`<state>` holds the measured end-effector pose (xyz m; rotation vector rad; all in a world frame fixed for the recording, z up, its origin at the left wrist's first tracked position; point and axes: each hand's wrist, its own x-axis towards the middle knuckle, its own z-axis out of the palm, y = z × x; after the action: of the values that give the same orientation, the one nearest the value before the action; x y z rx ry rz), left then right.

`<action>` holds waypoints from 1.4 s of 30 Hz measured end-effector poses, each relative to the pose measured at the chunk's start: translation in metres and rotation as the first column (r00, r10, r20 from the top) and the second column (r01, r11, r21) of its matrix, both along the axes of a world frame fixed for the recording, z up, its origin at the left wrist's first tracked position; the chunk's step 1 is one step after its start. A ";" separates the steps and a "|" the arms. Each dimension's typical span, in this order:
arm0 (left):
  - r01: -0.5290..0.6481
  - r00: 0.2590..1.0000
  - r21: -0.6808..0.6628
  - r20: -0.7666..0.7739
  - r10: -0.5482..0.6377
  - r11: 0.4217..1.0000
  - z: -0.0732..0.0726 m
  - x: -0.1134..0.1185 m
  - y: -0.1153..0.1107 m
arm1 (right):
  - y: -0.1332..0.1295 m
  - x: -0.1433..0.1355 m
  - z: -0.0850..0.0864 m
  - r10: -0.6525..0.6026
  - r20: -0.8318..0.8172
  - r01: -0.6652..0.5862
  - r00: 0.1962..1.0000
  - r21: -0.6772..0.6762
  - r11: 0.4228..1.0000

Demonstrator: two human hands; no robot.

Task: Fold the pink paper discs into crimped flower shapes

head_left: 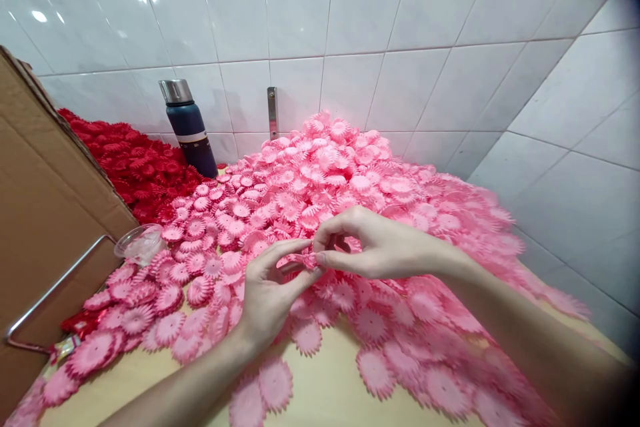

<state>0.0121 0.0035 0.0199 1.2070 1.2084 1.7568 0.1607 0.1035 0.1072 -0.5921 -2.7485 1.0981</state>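
Note:
Between the fingertips of both hands is a small pink petal piece (311, 259), partly covered by the fingers. My left hand (273, 283) pinches it from the left, thumb below and fingers above. My right hand (357, 243) closes on its right side with thumb and curled fingers. Both hands are over a large heap of pink scalloped flower discs (325, 167), many with a small hole in the middle. Several discs lie loose on the pale yellow table (320, 373) below my hands.
A dark blue bottle (193, 133) with a steel cap stands behind the heap. Left of it lie red discs (135, 167). A cardboard box (55, 213), a bent metal rod (60, 288) and a clear plastic cup (143, 245) are at left. White tiled walls (360, 7) close the back and right.

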 end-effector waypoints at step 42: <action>-0.116 0.977 0.001 -0.183 0.114 0.993 -0.001 -0.008 0.003 | 0.010 0.007 -0.003 -0.078 -0.011 0.078 0.997 0.218 0.973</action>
<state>0.0042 0.0063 0.0185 1.3399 1.4166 1.7504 0.1681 0.1132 0.1044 -0.6601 -2.7667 0.7663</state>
